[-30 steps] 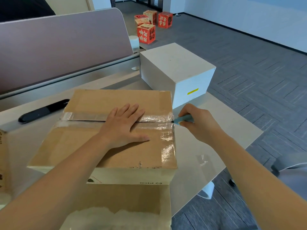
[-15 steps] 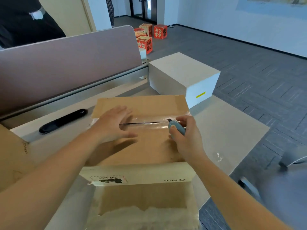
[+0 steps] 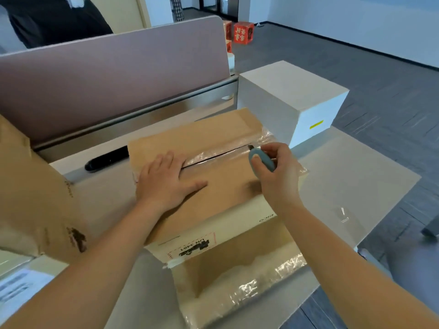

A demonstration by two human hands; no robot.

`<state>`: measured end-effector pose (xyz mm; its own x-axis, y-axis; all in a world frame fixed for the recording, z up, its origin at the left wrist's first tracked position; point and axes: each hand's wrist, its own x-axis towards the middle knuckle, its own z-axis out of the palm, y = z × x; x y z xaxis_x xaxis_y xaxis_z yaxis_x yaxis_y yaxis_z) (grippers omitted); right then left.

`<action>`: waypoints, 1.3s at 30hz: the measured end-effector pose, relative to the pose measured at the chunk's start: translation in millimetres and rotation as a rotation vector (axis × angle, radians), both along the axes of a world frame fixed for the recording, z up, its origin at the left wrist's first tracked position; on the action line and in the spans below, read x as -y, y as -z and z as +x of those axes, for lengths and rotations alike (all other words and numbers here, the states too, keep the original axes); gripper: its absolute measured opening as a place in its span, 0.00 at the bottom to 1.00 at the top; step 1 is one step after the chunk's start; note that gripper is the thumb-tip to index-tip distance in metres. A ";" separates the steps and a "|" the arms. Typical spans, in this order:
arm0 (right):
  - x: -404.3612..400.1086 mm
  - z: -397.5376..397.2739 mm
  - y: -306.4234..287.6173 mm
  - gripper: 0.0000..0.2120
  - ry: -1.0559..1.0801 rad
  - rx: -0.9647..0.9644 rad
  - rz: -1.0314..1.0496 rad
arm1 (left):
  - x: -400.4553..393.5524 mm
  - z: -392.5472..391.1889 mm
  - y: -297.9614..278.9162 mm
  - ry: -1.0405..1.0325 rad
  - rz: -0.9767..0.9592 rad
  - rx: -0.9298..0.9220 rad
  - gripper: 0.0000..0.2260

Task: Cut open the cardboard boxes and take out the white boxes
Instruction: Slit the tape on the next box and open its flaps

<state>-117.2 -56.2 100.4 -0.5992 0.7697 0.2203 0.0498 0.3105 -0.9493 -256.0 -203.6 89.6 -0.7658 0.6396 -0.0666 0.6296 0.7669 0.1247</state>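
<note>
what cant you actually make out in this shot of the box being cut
- Head view: the contents of the cardboard box; its flaps hide them.
- The seam's left end, under the left hand.
- Most of the blue cutter, wrapped by the right hand; its blade tip is too small.
- The box's side label, upside down and blurred.
- The black object, partly behind the box.

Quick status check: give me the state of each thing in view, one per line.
cardboard box: flaps closed, tape seam partly slit
blue cutter: blade at the seam
left hand: flat, pressing the box top
right hand: grips the cutter
white box: closed, on the desk behind
</note>
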 end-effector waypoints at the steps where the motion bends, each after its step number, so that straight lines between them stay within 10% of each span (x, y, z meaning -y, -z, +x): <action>1: 5.0 -1.3 0.6 0.09 -0.035 -0.011 -0.007 | 2.9 4.4 1.8 -0.060 0.009 -0.007 0.39; 9: 37.8 1.1 4.3 0.10 -0.197 -0.007 -0.009 | -1.3 58.7 -8.4 -0.429 0.019 0.206 0.40; 19: 52.6 -8.9 21.3 0.11 -0.202 0.006 0.017 | 39.9 4.4 -10.0 0.082 -0.174 0.058 0.61; 25: 21.1 -36.5 13.9 0.14 -0.280 0.045 -0.039 | 27.8 12.7 1.5 -0.154 -0.128 0.037 0.42; 39: -23.3 17.0 -2.3 0.09 -0.310 0.024 -0.077 | -48.1 89.2 -5.4 -0.578 0.027 0.193 0.40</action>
